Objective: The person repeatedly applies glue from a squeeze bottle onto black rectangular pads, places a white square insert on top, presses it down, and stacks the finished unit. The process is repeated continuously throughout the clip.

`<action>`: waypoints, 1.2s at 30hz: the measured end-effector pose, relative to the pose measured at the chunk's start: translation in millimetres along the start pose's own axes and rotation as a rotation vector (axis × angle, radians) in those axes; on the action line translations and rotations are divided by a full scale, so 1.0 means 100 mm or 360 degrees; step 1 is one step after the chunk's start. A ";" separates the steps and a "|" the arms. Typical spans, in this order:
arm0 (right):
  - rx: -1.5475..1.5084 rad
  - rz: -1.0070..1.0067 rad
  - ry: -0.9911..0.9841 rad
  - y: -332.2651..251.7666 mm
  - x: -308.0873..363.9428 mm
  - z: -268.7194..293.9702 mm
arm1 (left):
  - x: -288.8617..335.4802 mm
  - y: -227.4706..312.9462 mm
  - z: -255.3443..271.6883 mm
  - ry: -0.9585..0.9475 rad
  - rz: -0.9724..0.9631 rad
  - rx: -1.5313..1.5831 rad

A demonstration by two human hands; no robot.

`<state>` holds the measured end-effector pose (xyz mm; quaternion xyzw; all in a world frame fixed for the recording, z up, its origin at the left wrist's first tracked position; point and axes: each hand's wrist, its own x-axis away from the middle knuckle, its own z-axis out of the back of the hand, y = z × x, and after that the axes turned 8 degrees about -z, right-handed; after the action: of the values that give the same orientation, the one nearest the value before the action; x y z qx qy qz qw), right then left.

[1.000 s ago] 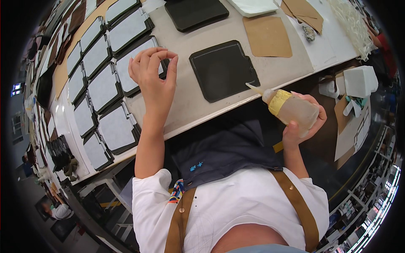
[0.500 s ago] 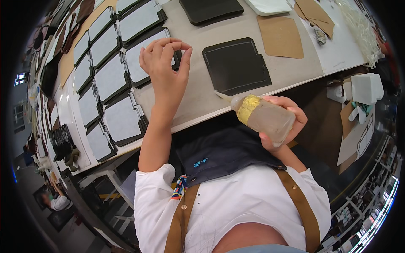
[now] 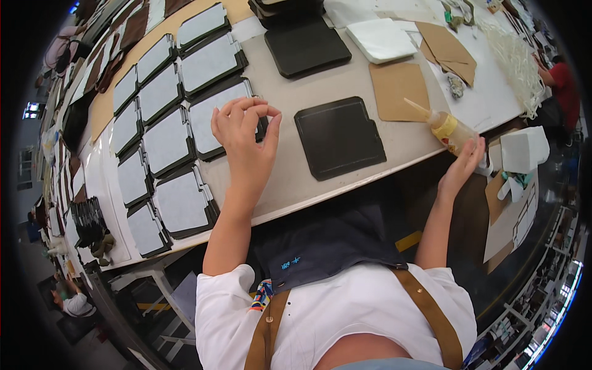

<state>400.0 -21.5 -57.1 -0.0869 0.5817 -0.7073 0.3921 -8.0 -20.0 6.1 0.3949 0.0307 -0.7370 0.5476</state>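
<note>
My left hand [image 3: 248, 135] hovers over the right edge of the rows of panels, fingers loosely curved and thumb near the index finger; nothing shows in it. Just right of it lies a dark, flat panel [image 3: 339, 139] with a notched corner and a pale line along its edges. At the table's front right edge, my right hand [image 3: 461, 165] has its fingers around the lower end of a translucent squeeze bottle [image 3: 453, 132] with a yellow band. The bottle is tilted, its long narrow nozzle pointing up and left over a brown card.
Several black-edged panels with pale faces [image 3: 165, 139] overlap in rows on the left. Another dark panel [image 3: 307, 48], a white stack [image 3: 382, 41] and brown card [image 3: 398, 92] lie farther back. Pale strips [image 3: 515, 68] heap at right. Other people are at the sides.
My right hand has carried the squeeze bottle away from the dark panel, rightward and farther back. My left hand keeps its pose. The table view has shifted downward.
</note>
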 end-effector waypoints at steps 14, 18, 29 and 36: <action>0.1044 0.1026 -0.0972 -1.13 -1.38 -3.02 | 0.01 -0.05 -0.04 0.0090 0.0058 -0.0041; 0.1349 0.0288 -0.1133 -1.25 -1.54 -3.28 | 0.02 -0.04 -0.04 0.0063 0.0080 0.0021; 0.0660 0.0170 -0.1218 -1.23 -1.77 -3.13 | 0.02 0.02 0.02 0.0094 0.0065 0.0082; -0.0376 0.0047 -0.2077 -2.28 -0.74 -1.77 | 0.05 0.06 -0.03 0.0079 0.0313 0.1160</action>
<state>244.2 164.1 115.9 -0.5320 0.2995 -0.4355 0.6615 -2.1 -24.6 3.8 0.5826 -0.2584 -0.6337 0.4385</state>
